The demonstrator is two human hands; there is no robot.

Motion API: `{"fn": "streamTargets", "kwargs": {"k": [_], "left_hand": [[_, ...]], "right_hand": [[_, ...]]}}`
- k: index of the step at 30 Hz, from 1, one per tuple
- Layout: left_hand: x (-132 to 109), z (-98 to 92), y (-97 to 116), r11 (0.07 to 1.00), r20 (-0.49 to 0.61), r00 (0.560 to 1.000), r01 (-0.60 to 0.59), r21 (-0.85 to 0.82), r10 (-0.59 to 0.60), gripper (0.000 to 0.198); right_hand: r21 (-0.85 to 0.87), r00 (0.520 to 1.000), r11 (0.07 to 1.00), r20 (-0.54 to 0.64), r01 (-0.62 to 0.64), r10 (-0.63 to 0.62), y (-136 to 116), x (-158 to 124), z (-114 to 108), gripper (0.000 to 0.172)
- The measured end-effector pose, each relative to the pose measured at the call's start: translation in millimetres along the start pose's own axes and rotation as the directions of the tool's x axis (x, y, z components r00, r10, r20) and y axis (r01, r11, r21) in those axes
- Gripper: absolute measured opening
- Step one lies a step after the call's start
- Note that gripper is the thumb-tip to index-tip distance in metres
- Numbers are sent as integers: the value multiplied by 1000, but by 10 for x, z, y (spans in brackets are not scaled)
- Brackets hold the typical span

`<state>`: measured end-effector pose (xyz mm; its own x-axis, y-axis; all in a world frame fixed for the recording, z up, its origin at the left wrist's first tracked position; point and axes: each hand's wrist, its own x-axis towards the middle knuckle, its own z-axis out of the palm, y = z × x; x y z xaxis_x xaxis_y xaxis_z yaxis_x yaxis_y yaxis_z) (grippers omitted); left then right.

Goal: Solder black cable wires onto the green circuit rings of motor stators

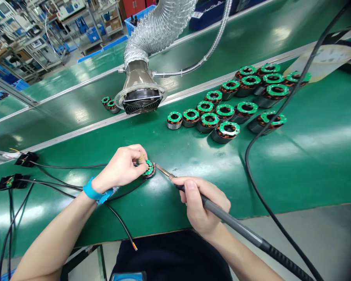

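Observation:
My right hand [206, 203] is closed around the grey and black handle of a soldering iron [236, 220]. The iron's metal tip meets the right edge of a motor stator [149, 168] with a green circuit board on top. At the board's left side, my left hand [124, 166] pinches thin wires with thumb and fingers; a yellowish strand shows, the rest is hidden. A blue wrist strap [95, 191] circles the left wrist. Black cables [76, 187] run beneath and behind that wrist toward the stator.
Several stators [228, 130] with green boards stand at the back right. A fume extractor [140, 93] hangs over the green bench [152, 218]. The iron's black cord [253, 177] loops on the right. Black plastic parts [14, 182] with cables lie left. One cable end [134, 246] overhangs the front edge.

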<state>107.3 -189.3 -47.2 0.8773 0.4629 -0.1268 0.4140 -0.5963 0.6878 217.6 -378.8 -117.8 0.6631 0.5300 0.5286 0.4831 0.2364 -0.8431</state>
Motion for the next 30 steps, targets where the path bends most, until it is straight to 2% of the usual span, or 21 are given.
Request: {"fn": "streamTargets", "kwargs": {"k": [9,12,14,16,18,20,21,22,24,25,26,28,30], "left_hand": [[16,-14,-13,1000,24,1000,-1,4,1,23],[3,-7,-29,1000,16,1000,-17,9,17,24],[-9,1,-41,1000,6,1000,-25,0,25,24],[-27,13,-55,999,-13,999,-31,-10,30,23],[-61,28,-71,999,-39,999,-35,-11,35,23],[-122,53,-87,1000,-84,996,-19,24,21,15],[-164,71,-95,998,-105,994,-8,67,15,5],[-208,94,-104,992,-117,993,-1,130,16,15],[-292,150,-126,955,-84,996,-14,296,41,52],[-321,174,-139,927,-41,998,-33,375,53,63],[-335,186,-154,898,0,998,-51,436,57,65],[-301,139,-190,866,3,999,-36,498,40,52],[-167,-47,-241,872,-150,989,72,484,2,38]], "right_hand": [[-36,998,998,-17,59,-60,-4,-1,10,25],[-101,988,983,8,151,-151,74,79,-48,22],[-243,955,924,58,296,-291,164,203,-145,19],[-420,903,802,127,424,-411,274,367,-279,20],[-551,872,689,173,470,-457,392,537,-422,22],[-631,872,627,179,456,-455,516,673,-538,24],[-661,879,611,170,437,-445,579,723,-578,26],[-685,889,601,156,412,-431,643,758,-604,28],[-705,910,607,139,368,-391,766,793,-617,34],[-701,918,619,135,355,-374,818,797,-609,36],[-691,924,634,135,346,-357,862,793,-598,37],[-670,930,660,131,339,-345,915,771,-580,38],[-663,928,668,120,339,-352,931,740,-580,39]]}}
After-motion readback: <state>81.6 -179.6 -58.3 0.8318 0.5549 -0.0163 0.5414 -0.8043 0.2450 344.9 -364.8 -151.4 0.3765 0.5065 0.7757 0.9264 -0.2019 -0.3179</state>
